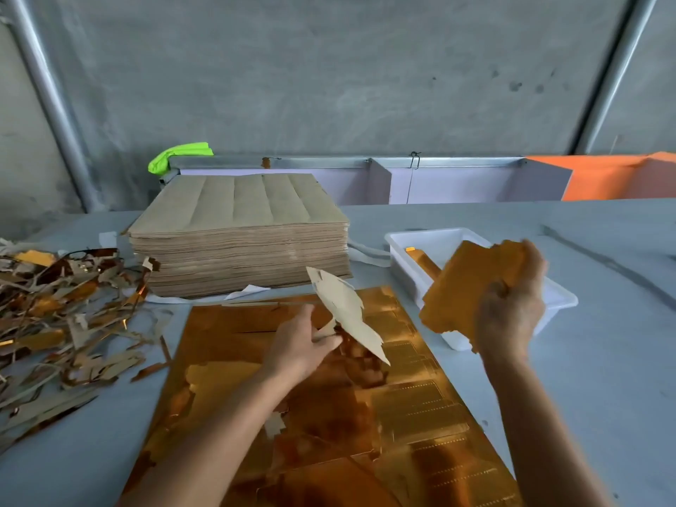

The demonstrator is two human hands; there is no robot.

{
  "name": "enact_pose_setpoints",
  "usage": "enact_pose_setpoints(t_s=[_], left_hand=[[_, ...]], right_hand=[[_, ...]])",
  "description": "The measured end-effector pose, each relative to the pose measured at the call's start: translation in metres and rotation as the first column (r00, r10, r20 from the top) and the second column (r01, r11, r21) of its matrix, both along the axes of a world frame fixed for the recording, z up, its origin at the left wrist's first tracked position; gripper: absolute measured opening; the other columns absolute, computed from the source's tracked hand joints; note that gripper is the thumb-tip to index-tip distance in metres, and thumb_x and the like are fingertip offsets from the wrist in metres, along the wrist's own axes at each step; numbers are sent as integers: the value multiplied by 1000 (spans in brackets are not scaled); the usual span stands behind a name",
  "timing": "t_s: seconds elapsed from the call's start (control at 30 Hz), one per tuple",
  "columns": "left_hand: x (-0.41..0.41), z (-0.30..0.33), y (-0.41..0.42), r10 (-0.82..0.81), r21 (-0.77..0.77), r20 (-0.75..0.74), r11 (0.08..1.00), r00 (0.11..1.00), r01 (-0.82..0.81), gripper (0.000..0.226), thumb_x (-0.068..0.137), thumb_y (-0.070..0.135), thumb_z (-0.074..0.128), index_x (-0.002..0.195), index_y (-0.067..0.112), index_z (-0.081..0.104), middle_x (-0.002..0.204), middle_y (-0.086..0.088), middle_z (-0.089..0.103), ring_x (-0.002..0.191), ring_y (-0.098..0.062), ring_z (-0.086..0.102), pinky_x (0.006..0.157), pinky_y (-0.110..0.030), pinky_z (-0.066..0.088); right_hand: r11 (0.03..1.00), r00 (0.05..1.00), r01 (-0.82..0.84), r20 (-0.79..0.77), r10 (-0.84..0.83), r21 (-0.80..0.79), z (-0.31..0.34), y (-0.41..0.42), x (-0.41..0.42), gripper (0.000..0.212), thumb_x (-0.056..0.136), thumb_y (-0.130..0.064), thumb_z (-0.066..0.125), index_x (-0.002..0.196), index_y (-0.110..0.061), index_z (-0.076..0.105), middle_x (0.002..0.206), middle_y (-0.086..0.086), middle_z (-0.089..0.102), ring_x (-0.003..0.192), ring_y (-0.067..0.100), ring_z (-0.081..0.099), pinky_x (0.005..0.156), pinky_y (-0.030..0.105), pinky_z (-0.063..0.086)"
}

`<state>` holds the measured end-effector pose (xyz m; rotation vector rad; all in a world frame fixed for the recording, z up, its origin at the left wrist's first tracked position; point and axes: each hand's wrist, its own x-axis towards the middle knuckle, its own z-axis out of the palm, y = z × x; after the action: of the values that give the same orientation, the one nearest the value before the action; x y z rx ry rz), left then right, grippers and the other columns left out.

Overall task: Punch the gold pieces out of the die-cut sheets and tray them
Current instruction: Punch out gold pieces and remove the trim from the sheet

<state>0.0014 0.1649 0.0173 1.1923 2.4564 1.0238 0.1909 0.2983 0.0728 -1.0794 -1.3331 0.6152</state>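
Note:
A gold die-cut sheet (413,404) lies flat on the table in front of me, its right side scored into rows of pieces. My left hand (298,343) pinches a jagged strip of scrap (345,314), its pale back showing, above the sheet's upper middle. My right hand (510,309) grips a stack of gold pieces (457,287) held over the left edge of the white tray (559,298). A few gold pieces (420,258) lie inside the tray at its far left.
A thick stack of brown-backed sheets (241,243) stands behind the gold sheet. A heap of torn scrap strips (62,316) covers the table's left side. White paper strips (252,290) lie by the stack. A rail and an orange panel (618,177) run along the back.

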Motion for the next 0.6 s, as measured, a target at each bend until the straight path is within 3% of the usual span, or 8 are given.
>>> enact_pose_setpoints(t_s=[0.07,0.13,0.2,0.27,0.33,0.4,0.5,0.6], left_hand=[[2,7,-1,-20,103,-56,994,998,26,37,95,37,53,123,14,56,89,10,64,68,6,57,57,-9,41],[4,12,0,15,195,-40,981,999,-7,22,98,27,50,95,14,67,69,12,62,47,6,50,51,-15,39],[7,16,-3,16,267,35,963,999,-24,23,98,21,51,81,17,66,63,11,61,44,1,47,51,-19,39],[8,21,-5,-35,320,102,947,994,1,18,97,21,52,84,24,64,70,9,63,50,-1,47,51,-17,37],[14,29,-6,-112,345,136,937,984,59,17,96,23,54,82,30,62,63,13,56,50,1,46,50,-13,36],[17,33,-5,-152,378,178,923,972,75,19,95,23,55,80,25,65,55,12,47,44,2,43,43,-11,33],[20,39,-1,-141,408,198,912,970,50,22,94,21,55,81,7,66,54,3,44,46,-6,37,42,-18,28],[21,41,-1,-127,410,125,910,984,65,25,93,18,56,77,-1,62,56,0,42,51,-11,36,48,-23,28]], right_hand=[[991,978,-72,204,48,114,1,-7,-11,60,84,13,35,133,-20,48,92,12,53,77,32,50,66,38,41],[961,903,-140,428,26,237,2,-12,-24,49,82,14,47,124,-8,58,105,19,58,78,41,56,65,44,45],[917,773,-242,634,-14,316,-3,-18,-36,47,80,13,55,124,-5,59,112,20,60,73,43,59,59,42,45],[900,625,-348,781,16,261,-12,-25,-49,55,87,8,47,137,-14,49,118,14,56,83,39,59,65,41,46],[869,530,-452,844,81,201,-24,-31,-61,51,94,0,43,142,-17,42,120,10,53,90,32,57,74,39,47],[840,488,-518,862,134,162,-35,-39,-71,38,99,-9,41,136,-14,47,119,6,51,93,24,55,80,35,48],[794,531,-586,816,229,159,-49,-54,-79,31,95,-16,39,122,-9,53,113,6,51,88,22,53,80,37,49],[818,609,-551,749,261,163,-56,-62,-83,33,88,-16,52,118,-5,56,107,10,54,83,24,56,71,37,51]])
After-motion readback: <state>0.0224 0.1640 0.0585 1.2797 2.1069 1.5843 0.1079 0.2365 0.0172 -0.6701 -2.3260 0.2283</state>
